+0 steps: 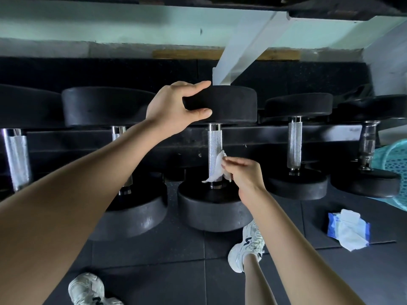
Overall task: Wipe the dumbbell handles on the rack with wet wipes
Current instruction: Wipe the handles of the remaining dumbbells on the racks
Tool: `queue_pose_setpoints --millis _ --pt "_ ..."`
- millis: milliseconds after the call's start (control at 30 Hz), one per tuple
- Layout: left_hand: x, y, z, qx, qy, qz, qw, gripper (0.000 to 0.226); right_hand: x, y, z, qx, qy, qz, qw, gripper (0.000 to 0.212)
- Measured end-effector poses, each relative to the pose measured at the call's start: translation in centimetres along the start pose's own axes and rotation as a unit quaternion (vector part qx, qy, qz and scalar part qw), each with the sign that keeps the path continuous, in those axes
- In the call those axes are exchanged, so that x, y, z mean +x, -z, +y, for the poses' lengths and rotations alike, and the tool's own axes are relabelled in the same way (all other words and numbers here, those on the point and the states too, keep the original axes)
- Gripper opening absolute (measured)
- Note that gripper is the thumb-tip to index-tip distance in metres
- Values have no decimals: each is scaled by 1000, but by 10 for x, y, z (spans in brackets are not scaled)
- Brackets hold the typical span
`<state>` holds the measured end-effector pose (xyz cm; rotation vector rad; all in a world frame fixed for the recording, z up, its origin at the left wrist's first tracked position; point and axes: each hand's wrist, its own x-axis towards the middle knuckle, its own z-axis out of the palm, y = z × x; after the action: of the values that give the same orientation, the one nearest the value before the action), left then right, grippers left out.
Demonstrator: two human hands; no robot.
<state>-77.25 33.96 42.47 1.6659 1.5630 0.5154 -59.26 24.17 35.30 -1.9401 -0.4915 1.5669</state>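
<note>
A row of black dumbbells with knurled silver handles lies on the low black rack (pixel 308 133). My left hand (pixel 176 106) grips the far black head (pixel 229 104) of the middle dumbbell, thumb under its rim and fingers over the top. My right hand (pixel 244 172) pinches a white wet wipe (pixel 217 170) against the lower right side of that dumbbell's handle (pixel 214 148). The wipe's loose end hangs near the handle's bottom collar, above the near head (pixel 209 212).
A blue pack of wet wipes (pixel 348 230) lies open on the dark rubber floor at right, one wipe sticking out. A teal mesh basket (pixel 394 166) stands at the right edge. My two white sneakers (pixel 248 245) are on the floor below. More dumbbells lie left and right.
</note>
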Motion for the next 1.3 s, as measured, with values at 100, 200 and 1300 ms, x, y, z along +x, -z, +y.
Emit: queue_pose_setpoints --millis 100,200,1300 --pt "0 -1 0 -3 2 -1 1000 57 6 -5 -1 -50 21 18 998 27" --pt "0 -2 -1 -3 2 0 1000 57 12 -8 3 -74 16 -4 997 32" --pt "1 -2 1 -10 -6 -7 1000 59 9 -4 4 -402 63 -84 910 28"
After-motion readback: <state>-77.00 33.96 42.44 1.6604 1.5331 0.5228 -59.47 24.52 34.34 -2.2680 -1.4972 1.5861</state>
